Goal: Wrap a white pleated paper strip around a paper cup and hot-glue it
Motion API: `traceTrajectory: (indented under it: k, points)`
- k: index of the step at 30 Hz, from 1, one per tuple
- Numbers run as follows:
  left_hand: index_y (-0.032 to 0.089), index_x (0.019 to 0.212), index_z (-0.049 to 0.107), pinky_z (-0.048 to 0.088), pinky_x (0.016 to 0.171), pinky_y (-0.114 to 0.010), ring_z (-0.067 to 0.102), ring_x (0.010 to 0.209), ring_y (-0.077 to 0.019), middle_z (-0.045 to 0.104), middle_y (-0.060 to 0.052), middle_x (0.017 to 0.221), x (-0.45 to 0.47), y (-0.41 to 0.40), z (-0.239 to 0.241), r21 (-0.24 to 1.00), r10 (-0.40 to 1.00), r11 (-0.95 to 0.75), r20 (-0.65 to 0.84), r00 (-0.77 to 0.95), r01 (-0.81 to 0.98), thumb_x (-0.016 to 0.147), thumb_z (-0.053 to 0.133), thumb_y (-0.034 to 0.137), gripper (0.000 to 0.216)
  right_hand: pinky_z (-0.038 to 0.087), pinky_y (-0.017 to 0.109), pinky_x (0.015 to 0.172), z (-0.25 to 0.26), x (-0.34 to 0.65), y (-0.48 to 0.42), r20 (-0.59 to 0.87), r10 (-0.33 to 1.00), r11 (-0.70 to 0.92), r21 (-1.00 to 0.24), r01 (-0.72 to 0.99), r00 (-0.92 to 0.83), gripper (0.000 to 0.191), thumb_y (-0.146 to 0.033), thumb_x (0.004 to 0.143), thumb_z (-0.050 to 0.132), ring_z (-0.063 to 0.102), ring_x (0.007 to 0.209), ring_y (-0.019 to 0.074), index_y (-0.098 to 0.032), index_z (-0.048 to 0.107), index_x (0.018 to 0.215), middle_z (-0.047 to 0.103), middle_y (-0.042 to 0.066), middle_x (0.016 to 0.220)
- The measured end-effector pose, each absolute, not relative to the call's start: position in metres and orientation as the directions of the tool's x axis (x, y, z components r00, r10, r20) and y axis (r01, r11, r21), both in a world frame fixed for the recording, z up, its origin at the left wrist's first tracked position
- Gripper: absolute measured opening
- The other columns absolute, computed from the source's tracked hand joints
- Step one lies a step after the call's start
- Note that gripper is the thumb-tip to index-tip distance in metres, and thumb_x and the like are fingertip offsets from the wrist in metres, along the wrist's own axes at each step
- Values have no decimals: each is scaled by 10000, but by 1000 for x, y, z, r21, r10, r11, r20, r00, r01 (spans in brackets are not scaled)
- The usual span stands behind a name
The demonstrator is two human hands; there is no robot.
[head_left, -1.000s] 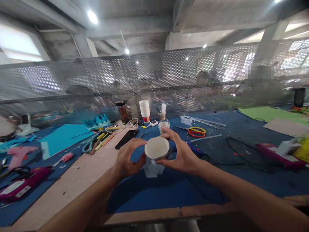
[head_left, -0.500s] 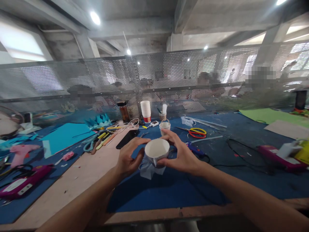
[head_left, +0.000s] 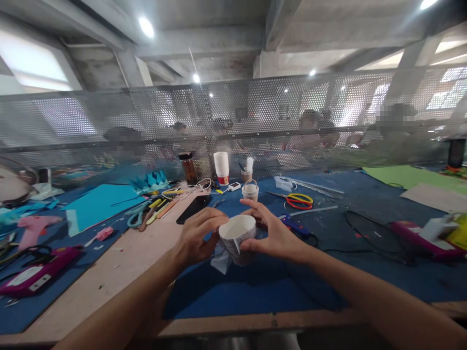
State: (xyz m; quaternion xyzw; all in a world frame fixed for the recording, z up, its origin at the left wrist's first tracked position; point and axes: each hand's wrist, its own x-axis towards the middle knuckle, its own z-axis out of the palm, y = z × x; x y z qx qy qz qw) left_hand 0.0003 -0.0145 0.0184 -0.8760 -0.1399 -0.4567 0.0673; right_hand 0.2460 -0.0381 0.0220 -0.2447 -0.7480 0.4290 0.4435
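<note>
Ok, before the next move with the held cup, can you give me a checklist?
1. Right hand on the held cup: ok, thumb against its near side.
2. Left hand gripping: cannot tell; fingertips are at the rim, firmness unclear.
3. Cup's inside free of contents: ok, none visible.
4. Loose material away from the cup: not ok; translucent film shows by its lower left.
5. Scissors clear of both hands: ok, lying beyond the right one.
6. Cup's base on the mat: cannot tell.
</note>
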Motion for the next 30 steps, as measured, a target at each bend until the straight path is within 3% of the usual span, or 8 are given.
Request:
traceTrajectory:
  k: [11, 15, 19, 23, 26, 30]
  points:
    - [208, 1137, 661, 567, 817, -381, 685, 973, -236, 726, -134, 1030, -2, -14, 19, -67, 161, -937, 787, 595, 343, 936, 546, 182, 232, 493, 496, 1059, 20, 247, -37, 476, 727, 541, -841, -15, -495, 920, -375, 728, 888, 660, 1153, 265, -251, 373, 1480, 670, 96, 1240]
    - [212, 1240, 598, 563, 846, -394, 682, 988, -240, 717, -131, 1050, 0, -17, 14, -8, 164, -950, 838, 520, 312, 927, 536, 145, 326, 497, 489, 1060, 21, 247, -37, 480, 732, 538, -843, -23, -483, 899, -402, 732, 882, 662, 1157, 264, -258, 388, 1470, 666, 95, 1241]
    - [208, 1320, 525, 541, 937, -402, 675, 1061, -245, 697, -119, 1122, 3, -24, 12, 262, 394, -887, 858, 328, 381, 928, 572, 160, 397, 488, 495, 1073, 22, 246, -37, 484, 741, 526, -849, -47, -464, 886, -397, 733, 882, 654, 1189, 275, -260, 399, 1463, 658, 106, 1281]
    - [201, 1226, 564, 547, 878, -360, 666, 1032, -241, 668, -96, 1129, 8, -24, 15, 703, 725, -685, 628, 284, 192, 958, 560, 305, 288, 399, 523, 1153, 20, 248, -34, 521, 750, 564, -825, -17, -408, 901, -401, 725, 894, 577, 1313, 295, -251, 408, 1469, 635, 128, 1358]
    - [190, 1158, 613, 530, 839, -343, 640, 1030, -258, 672, -90, 1106, 13, -22, 19, 853, 812, -521, 481, 331, 37, 901, 601, 373, 316, 365, 539, 1176, 17, 249, -32, 539, 753, 589, -807, 22, -378, 933, -407, 709, 908, 543, 1356, 303, -267, 402, 1481, 603, 136, 1413]
    - [189, 1198, 631, 532, 815, -372, 666, 993, -281, 709, -106, 1115, 17, -23, 23, 951, 815, -245, 306, 492, -187, 824, 628, 371, 416, 368, 540, 1174, 17, 250, -32, 548, 751, 598, -801, 27, -369, 946, -411, 699, 915, 531, 1369, 304, -269, 403, 1482, 581, 146, 1438]
